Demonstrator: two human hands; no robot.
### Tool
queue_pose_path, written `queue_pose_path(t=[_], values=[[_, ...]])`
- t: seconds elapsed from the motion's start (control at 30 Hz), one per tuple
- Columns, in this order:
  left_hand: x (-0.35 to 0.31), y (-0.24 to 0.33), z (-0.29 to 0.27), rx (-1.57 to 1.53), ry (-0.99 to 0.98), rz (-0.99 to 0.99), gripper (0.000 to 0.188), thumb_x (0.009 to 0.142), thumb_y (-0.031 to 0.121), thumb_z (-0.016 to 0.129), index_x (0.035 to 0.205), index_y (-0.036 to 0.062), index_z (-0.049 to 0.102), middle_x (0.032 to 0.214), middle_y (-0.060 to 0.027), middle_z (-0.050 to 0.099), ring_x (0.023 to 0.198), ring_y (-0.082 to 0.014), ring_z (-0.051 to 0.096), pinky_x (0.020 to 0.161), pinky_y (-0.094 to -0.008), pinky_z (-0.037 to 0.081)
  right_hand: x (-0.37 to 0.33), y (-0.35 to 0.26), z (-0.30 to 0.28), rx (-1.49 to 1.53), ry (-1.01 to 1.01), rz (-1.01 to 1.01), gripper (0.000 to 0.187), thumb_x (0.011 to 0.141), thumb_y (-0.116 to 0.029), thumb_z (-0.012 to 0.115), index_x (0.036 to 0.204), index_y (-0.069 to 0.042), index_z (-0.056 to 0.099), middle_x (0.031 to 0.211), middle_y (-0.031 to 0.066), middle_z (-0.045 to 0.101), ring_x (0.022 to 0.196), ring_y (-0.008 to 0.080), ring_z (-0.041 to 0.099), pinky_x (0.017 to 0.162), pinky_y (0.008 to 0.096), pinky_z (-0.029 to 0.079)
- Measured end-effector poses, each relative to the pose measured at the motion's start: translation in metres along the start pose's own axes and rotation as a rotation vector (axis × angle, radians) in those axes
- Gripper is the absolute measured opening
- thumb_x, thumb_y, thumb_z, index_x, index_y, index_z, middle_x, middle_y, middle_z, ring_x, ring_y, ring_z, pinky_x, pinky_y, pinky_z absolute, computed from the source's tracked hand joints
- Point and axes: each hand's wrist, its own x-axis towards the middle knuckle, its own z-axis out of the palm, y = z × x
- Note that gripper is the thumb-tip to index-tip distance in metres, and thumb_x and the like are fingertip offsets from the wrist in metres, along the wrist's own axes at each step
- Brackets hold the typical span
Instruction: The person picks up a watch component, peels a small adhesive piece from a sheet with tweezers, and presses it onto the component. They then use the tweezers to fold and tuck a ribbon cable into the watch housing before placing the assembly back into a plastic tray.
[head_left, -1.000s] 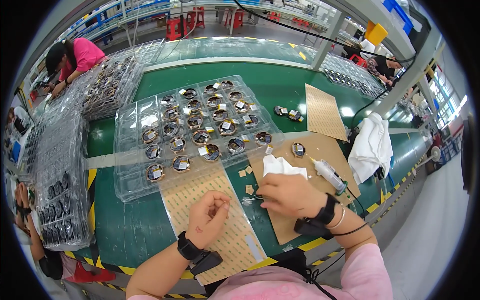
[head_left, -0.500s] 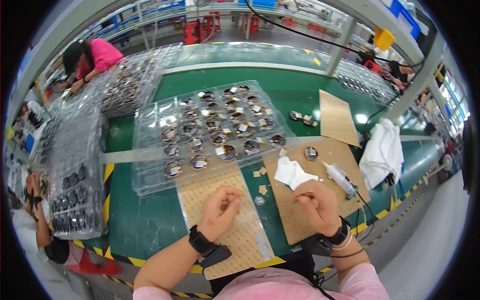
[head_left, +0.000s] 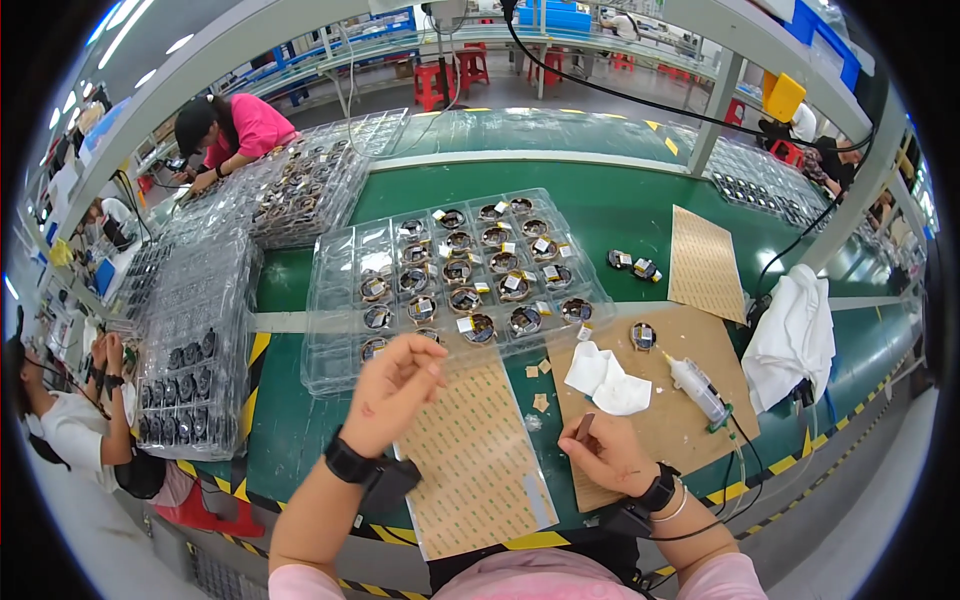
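My left hand [head_left: 392,392] hovers at the near edge of a clear plastic tray [head_left: 330,345], fingers loosely bent and apart, with nothing visible in them. Its fingertips are beside a round electronic module [head_left: 424,338], partly hidden by the hand. The tray holds several such modules with small white labels and yellow tabs. Over the left edge of a brown cardboard sheet [head_left: 690,400], my right hand [head_left: 610,455] pinches a small brown strip [head_left: 586,427] between thumb and fingers. Below my left hand lies a tan sheet of adhesive pieces [head_left: 475,450] with green print.
On the cardboard are white wipes [head_left: 607,380], one module [head_left: 642,336] and a glue syringe [head_left: 700,392] with a cable. A white cloth [head_left: 792,335] lies at the right, near another tan sheet [head_left: 705,262]. Stacked trays [head_left: 195,300] stand left. Co-workers sit at the left and far left.
My left hand has moved left and forward to the tray, its fingers loosening. My right hand has moved down and slightly left, and the brown strip now shows in it. The view has tilted up.
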Motion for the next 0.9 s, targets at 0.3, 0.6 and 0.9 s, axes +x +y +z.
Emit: queue_pose_path(t=[0.3, 0.6, 0.9], values=[[0.124, -0.049, -0.092, 1.158, 0.331, 0.176, 0.022, 0.080, 0.020, 0.068, 0.096, 0.0048, 0.072, 0.082, -0.0136, 0.065, 0.073, -0.0261, 0.062, 0.071, -0.0359, 0.050, -0.002, 0.003, 0.008, -0.086, -0.012, -0.107, 0.014, 0.083, -0.013, 0.070, 0.090, -0.006, 0.060, 0.073, 0.0071, 0.057, 0.055, 0.0218, 0.056, 0.050, 0.0316, 0.045], [0.165, -0.050, -0.079, 1.390, 0.161, -0.238, 0.028, 0.073, 0.024, 0.070, 0.093, 0.0060, 0.073, 0.102, -0.0184, 0.065, 0.091, -0.0344, 0.062, 0.087, -0.0411, 0.050, -0.001, 0.005, 0.005, -0.083, 0.014, -0.132, 0.010, 0.082, -0.008, 0.070, 0.087, -0.005, 0.062, 0.070, 0.0065, 0.056, 0.052, 0.0162, 0.054, 0.048, 0.0272, 0.043], [0.135, -0.047, -0.081, 0.624, 0.331, -0.068, 0.019, 0.079, 0.018, 0.064, 0.090, 0.0024, 0.065, 0.089, -0.0130, 0.064, 0.086, -0.0269, 0.066, 0.078, -0.0373, 0.053, -0.003, -0.001, 0.006, -0.019, 0.035, -0.096, 0.010, 0.085, -0.012, 0.068, 0.086, -0.005, 0.062, 0.070, 0.0064, 0.057, 0.054, 0.0157, 0.056, 0.050, 0.0277, 0.045]])
